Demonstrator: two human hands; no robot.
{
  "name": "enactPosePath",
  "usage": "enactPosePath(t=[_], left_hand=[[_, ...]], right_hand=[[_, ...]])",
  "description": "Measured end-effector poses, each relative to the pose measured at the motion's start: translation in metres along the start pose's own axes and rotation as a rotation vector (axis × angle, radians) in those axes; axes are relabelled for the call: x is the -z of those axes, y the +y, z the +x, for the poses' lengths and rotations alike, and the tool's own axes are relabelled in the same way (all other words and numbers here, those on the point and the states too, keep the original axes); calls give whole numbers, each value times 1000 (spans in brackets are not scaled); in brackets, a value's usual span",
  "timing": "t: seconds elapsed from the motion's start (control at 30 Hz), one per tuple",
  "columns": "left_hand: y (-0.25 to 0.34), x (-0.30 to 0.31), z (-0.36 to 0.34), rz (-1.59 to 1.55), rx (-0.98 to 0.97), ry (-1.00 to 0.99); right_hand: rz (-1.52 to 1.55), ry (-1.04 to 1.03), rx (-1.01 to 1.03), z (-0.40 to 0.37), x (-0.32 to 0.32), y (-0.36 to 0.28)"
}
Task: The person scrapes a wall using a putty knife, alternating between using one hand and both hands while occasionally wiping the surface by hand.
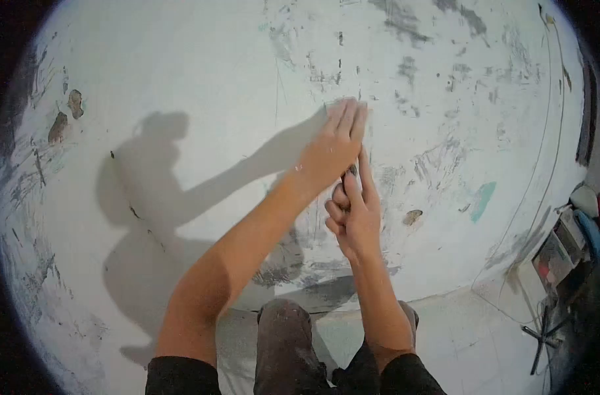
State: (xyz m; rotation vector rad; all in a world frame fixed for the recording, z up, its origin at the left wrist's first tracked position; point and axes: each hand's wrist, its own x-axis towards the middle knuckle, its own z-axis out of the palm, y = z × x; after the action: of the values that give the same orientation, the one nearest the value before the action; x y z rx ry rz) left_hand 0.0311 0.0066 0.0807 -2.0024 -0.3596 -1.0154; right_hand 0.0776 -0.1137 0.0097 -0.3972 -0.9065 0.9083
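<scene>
My left hand lies against the white wall with its fingers stretched out flat. Under its fingertips the edge of something thin and pale shows faintly; most of it is hidden. Just below, my right hand is closed around a dark-handled scraper, its index finger stretched up along the tool toward my left palm. The scraper's blade is covered by my left hand, so its shape cannot be made out. Grey smears and scuffs mark the wall around both hands.
Chipped patches and a green paint patch mark the wall. Thin cables run down its right side. A shelf with items and a black stand base are at right. My knees are close to the wall's foot.
</scene>
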Motion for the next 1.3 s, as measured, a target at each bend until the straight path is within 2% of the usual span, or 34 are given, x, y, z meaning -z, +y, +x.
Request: enactPosePath(t=[0.07,0.1,0.17,0.23,0.33,0.37,0.4,0.43,0.5,0.53,0.6,0.63,0.67,0.73,0.8,0.87,1.0,1.13,1.17,1.3], left_hand=[[19,0,-25,12,-75,-104],[32,3,-45,-140,-46,-100],[60,6,-84,-68,-217,-229],[90,7,-133,-510,-21,-380],[115,4,-190,-528,6,-478],[115,9,-201,-709,102,-590],[120,11,-209,-896,202,-702],[129,10,-216,-912,215,-705],[148,12,-233,-1027,216,-538],[154,19,-231,-1048,229,-559],[155,32,-209,-1296,381,-841],[154,41,-199,-1282,452,-741],[149,43,-189,-1284,456,-746],[132,40,-167,-1333,598,-683],[113,31,-150,-1365,729,-524],[85,27,-128,-1189,736,-446],[49,24,-97,-1097,832,-359],[40,12,-92,-988,890,-260],[41,13,-92,-870,837,-222],[40,5,-94,-898,746,-205]], right_hand=[[-91,28,-7,-25,16,9],[-157,57,-59,-42,32,18],[-263,126,-174,-82,75,40],[-365,151,-308,-132,119,49],[-583,183,-450,-210,166,49],[-668,171,-474,-239,178,46],[-754,158,-504,-259,184,38],[-765,161,-523,-266,179,29],[-868,223,-527,-286,166,20],[-866,233,-559,-288,161,20],[-1100,112,-394,-267,150,20],[-1250,21,-241,-255,149,26],[-1249,21,-247,-240,145,31],[-1183,7,-124,-204,134,40],[-1224,-52,35,-161,123,44],[-1264,-78,337,-122,120,61],[-1249,-42,326,-71,92,71],[-1193,7,446,-47,86,93],[-1192,16,435,-45,84,95],[-1132,36,395,-47,79,94]])
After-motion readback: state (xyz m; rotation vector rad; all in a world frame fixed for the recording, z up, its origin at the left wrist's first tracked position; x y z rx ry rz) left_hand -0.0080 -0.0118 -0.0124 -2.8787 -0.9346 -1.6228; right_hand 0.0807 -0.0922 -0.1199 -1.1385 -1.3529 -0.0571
